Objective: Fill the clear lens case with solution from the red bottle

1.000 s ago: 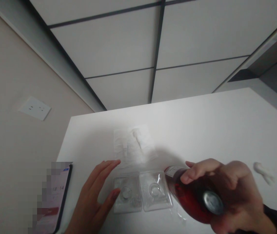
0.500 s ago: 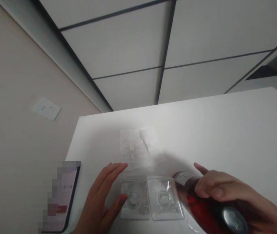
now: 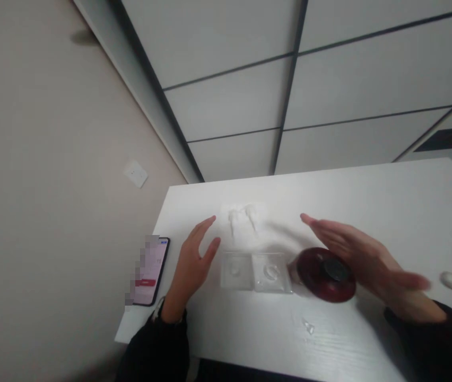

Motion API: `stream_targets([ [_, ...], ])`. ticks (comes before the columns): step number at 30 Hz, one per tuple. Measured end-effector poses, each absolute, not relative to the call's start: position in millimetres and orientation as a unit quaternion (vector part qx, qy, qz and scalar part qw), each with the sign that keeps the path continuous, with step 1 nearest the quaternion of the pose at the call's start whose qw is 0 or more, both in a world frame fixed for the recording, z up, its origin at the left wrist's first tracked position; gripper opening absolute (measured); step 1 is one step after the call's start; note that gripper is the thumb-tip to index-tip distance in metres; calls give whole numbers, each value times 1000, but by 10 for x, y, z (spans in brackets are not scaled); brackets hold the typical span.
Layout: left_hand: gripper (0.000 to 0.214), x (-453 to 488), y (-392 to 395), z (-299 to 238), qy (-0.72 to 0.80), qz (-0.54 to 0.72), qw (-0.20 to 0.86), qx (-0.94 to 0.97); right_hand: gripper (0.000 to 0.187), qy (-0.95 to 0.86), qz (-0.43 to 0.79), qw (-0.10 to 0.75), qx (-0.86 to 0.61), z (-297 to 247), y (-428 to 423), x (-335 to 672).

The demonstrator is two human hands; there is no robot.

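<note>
A rounded dark-red bottle [image 3: 325,278] stood placed, clear square plastic trays [image 3: 283,287] at its nine o'clock; left hand [image 3: 193,261] and right hand [image 3: 363,254] gaped empty.

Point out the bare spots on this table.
Back right: between the table's far edge and the right hand. Front: between the left sleeve and the clear scrap, nearer than the clear trays. Crowded: the middle, where white items, trays and a red bottle sit close.

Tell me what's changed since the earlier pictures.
The right hand has let go of the dark red bottle and opened to its right; the bottle stands beside the nearer of two clear trays. The left hand is still open, and the trays and phone lie as before.
</note>
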State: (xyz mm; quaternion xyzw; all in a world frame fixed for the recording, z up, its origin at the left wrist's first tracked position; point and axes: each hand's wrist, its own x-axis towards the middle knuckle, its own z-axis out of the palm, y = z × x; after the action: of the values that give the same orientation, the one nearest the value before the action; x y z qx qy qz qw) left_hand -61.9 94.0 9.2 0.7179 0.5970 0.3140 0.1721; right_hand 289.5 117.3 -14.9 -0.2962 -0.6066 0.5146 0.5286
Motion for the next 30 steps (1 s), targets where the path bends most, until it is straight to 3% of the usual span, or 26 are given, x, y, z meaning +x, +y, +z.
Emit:
stream_targets([
  [4,46,-511,1212,198,615,215,188,735,86,-545,527,574,-309,-240,1330,3083],
  [9,43,-296,1682,194,621,184,183,739,66,-499,529,582,-364,-373,1468,3171],
  [13,24,-192,1869,126,614,187,185,744,58,-473,517,603,-381,-472,1533,3216],
  [17,20,-281,1818,235,604,250,168,738,51,-457,511,619,-383,-541,1577,3266],
  [23,39,-491,1139,484,569,410,137,699,46,-433,514,631,-388,-655,1660,3302],
  [26,35,-475,738,411,504,525,154,668,43,-428,518,630,-388,-665,1677,3311],
  [30,30,-404,492,214,485,572,145,646,37,-431,522,628,-384,-653,1675,3324],
])
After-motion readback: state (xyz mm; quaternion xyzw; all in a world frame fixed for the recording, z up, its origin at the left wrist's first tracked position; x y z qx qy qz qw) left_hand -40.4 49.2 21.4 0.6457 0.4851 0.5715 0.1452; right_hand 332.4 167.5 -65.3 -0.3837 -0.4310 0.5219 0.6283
